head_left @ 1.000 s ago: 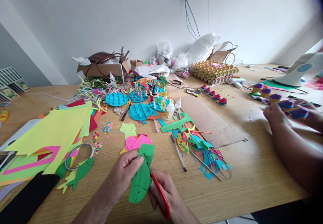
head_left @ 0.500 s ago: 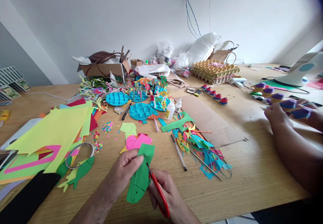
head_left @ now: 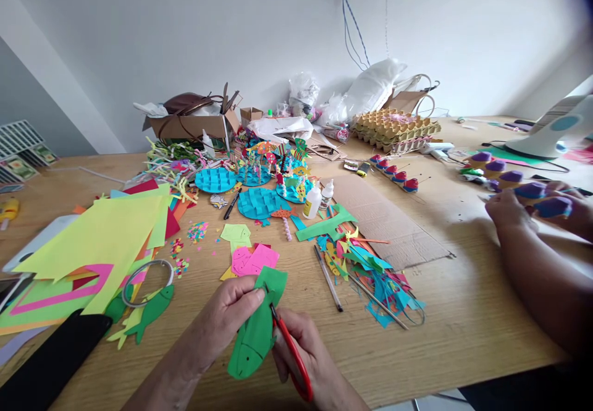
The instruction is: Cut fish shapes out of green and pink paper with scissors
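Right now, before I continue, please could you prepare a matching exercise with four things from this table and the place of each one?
Things:
1. Red-handled scissors
2. Green paper
3. Tape roll
4. Egg trays

Places:
A. Stacked near the back wall
B. Gripped by the left hand
C. Among cut-out fish, at the left of the picture
D. Held in the right hand

Right pairs: 1-D, 2-B, 3-C, 4-A.

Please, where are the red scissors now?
In the head view, the red scissors are low, near the centre, in the right hand, blades at the green paper in the left hand.
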Action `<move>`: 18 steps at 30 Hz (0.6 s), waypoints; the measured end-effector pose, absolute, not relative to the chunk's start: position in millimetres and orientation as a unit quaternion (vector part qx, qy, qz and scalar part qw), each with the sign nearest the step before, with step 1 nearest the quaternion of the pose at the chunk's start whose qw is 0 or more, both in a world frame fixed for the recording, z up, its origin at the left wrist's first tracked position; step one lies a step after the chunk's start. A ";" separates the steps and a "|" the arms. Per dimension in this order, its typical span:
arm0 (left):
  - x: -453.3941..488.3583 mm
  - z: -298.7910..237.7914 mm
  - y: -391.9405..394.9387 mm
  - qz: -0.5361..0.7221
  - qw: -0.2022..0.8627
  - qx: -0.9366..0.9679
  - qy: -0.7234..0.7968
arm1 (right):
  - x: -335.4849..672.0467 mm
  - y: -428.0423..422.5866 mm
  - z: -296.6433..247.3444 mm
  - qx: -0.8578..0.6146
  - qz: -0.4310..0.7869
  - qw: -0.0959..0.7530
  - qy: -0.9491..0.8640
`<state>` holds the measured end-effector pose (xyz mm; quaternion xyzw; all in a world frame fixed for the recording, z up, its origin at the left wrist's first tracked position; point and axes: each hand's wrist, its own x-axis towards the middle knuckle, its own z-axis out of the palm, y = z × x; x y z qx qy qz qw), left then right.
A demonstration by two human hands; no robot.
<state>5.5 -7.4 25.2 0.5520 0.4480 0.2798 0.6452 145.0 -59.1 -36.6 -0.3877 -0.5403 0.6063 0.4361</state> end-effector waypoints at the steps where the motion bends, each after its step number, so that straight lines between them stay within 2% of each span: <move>1: 5.1 25.6 -7.0 0.276 0.647 0.553 0.447 | 145.0 -59.6 -36.6 -0.387 0.608 0.436 -0.539; 12: -1.4 28.8 -6.3 0.260 0.690 0.525 0.426 | 146.8 -60.3 -40.6 -0.384 0.619 0.428 -0.534; 18: -3.8 33.5 -3.9 0.249 0.680 0.526 0.447 | 152.1 -62.3 -42.7 -0.385 0.616 0.412 -0.551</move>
